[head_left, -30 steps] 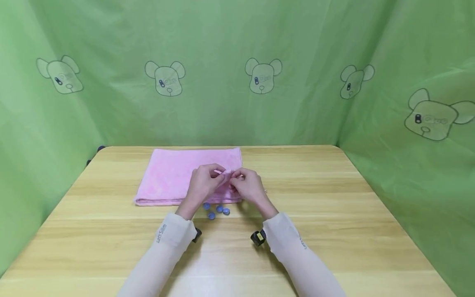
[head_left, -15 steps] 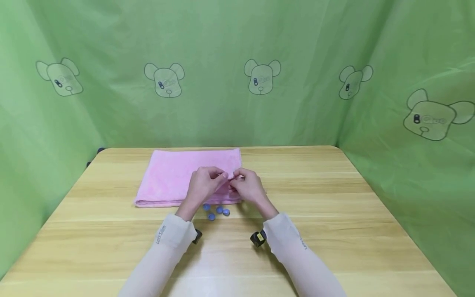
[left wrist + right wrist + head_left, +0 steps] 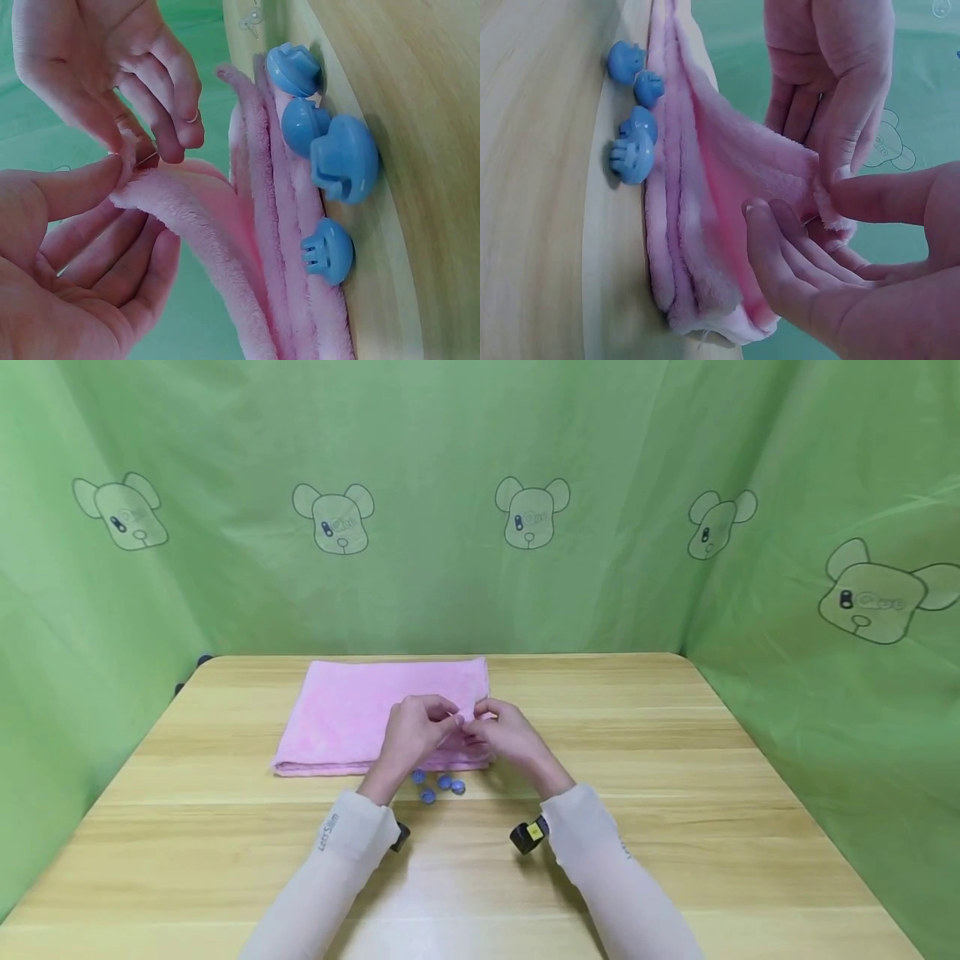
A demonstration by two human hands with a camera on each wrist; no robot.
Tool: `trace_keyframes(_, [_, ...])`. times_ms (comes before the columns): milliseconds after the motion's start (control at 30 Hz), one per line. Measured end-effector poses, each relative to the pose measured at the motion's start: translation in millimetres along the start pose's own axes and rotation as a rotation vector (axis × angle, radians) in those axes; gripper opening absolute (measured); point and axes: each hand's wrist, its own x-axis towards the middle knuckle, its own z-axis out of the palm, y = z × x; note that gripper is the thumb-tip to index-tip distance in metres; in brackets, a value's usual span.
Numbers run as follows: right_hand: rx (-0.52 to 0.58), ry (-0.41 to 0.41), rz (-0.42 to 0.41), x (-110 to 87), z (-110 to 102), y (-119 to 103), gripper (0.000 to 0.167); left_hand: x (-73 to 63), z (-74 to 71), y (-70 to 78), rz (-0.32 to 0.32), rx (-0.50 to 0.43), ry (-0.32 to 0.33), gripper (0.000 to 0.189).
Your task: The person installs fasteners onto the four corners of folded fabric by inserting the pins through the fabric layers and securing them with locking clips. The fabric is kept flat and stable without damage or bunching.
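A folded pink plush towel (image 3: 352,710) lies toward the back of the table, its near right corner lifted. My left hand (image 3: 412,731) pinches that corner between thumb and index finger. Facing it, my right hand (image 3: 510,735) has its thumb on the same corner (image 3: 832,206), other fingers curved alongside. A thin metal pin (image 3: 148,157) shows at the corner by the right fingers; its far end is hidden. Beside the towel's near edge sit several blue mushroom-shaped plastic clips (image 3: 345,159), some with slotted undersides showing.
The wooden table (image 3: 660,827) stretches out to both sides and in front. Green curtains (image 3: 435,585) with mouse-like head drawings enclose the back and sides. A small, thin, clear-looking item (image 3: 251,19) lies on the table beyond the clips.
My right wrist has shifted slightly to the right and turned a little. The left thumb and the pinched corner have moved slightly right and down. Clips and the rest of the towel stay put.
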Motion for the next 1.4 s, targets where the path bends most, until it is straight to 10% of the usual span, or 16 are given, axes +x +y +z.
trace_keyframes(500, [0.136,0.025,0.074,2.9,1.1,1.6,0.015,-1.2,-4.8,5.5,-0.02,-0.019,-0.035,0.006])
trace_keyframes(933, [0.143,0.074,0.104,5.8,0.1,3.8,0.014,-0.2,-10.2,5.5,-0.226,-0.135,-0.122,0.018])
trace_keyframes(1400, [0.141,0.072,0.102,5.6,2.4,2.7,0.017,-0.2,-4.9,4.0,-0.128,-0.018,-0.041,0.009])
